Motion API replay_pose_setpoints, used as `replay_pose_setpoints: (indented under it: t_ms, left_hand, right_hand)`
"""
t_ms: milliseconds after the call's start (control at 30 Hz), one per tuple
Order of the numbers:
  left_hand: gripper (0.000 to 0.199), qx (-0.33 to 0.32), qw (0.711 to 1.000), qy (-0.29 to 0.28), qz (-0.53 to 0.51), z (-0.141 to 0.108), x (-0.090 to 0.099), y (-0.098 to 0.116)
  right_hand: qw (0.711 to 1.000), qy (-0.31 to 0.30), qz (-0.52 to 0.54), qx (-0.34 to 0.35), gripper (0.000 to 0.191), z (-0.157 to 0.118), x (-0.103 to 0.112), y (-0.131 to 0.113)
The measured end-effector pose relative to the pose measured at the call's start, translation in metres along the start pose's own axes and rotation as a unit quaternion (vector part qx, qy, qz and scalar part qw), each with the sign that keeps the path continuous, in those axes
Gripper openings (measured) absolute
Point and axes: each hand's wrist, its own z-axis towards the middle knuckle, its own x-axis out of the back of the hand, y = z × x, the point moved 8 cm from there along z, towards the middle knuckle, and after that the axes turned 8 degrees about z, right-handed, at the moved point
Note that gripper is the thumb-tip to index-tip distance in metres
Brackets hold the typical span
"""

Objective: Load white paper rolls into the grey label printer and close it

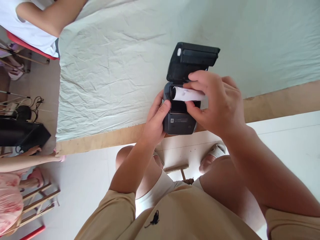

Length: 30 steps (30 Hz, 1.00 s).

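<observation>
A small black receipt printer (180, 124) sits at the table's front edge, its lid (193, 63) swung up and back. My left hand (158, 116) is wrapped round the printer's left side, thumb on the rim. Between the fingers and thumb of my right hand (216, 100) is a white paper roll (187, 94). The roll lies sideways at the mouth of the printer's compartment, its dark core end facing left. My right fingers cover the roll's right end. Whether the roll touches the compartment floor I cannot tell.
A pale green cloth (112, 76) covers the table, with a bare wooden edge (105, 141) along the front. Another person's arm (53, 16) rests at the far left. A person in pink clothing (10, 200) sits at lower left, near a wooden stool (37, 203) and a black object (25, 135).
</observation>
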Motion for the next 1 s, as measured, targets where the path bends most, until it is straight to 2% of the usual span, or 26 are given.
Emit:
replay_pose_setpoints:
  t_ms: [100,267,367,467,533,633,667,767,833,933,967,1000]
  left_hand:
    - [0.044,0.008,1.0,0.005,-0.008,0.0,0.001,-0.002]
    - [0.044,-0.002,1.0,0.003,0.0,0.001,0.0,-0.001]
    - [0.052,-0.008,1.0,0.001,-0.004,0.0,0.002,-0.002]
    - [0.069,-0.004,1.0,0.005,0.014,-0.001,0.007,-0.006]
    - [0.081,0.002,0.999,0.003,0.037,-0.002,0.008,-0.009]
    - [0.092,0.004,0.998,0.007,0.059,-0.004,0.008,-0.01]
    - [0.094,0.004,0.998,0.007,0.063,-0.005,0.008,-0.01]
    - [0.098,0.002,0.998,0.009,0.066,-0.006,0.007,-0.009]
    - [0.095,0.0,0.998,0.02,0.065,-0.005,0.009,-0.01]
    - [0.089,-0.004,0.997,0.027,0.067,-0.005,0.013,-0.011]
    - [0.087,-0.004,0.997,0.026,0.066,-0.004,0.013,-0.011]
    - [0.086,-0.004,0.998,0.025,0.063,-0.004,0.013,-0.011]
  right_hand:
    - [1.0,-0.018,0.004,0.016,0.024,0.0,-0.002,0.006]
    - [0.999,0.007,0.008,0.054,0.022,-0.001,0.009,-0.011]
    - [0.997,-0.042,0.036,0.056,0.017,-0.005,0.001,-0.019]
    - [0.993,-0.076,0.079,0.042,0.016,-0.009,-0.004,-0.018]
    - [0.993,-0.036,0.112,0.028,0.016,-0.007,0.005,-0.013]
    - [0.991,0.072,0.117,-0.012,0.009,-0.001,0.027,-0.001]
    - [0.99,0.082,0.112,-0.034,0.014,0.001,0.031,0.004]
    - [0.986,0.053,0.131,-0.09,0.039,0.005,0.028,0.017]
    - [0.979,0.084,0.153,-0.107,0.035,0.004,0.032,0.021]
    - [0.963,0.163,0.184,-0.108,0.009,-0.003,0.039,0.021]
    - [0.959,0.162,0.202,-0.118,0.008,-0.006,0.036,0.021]
    - [0.955,0.149,0.219,-0.133,0.016,-0.01,0.03,0.022]
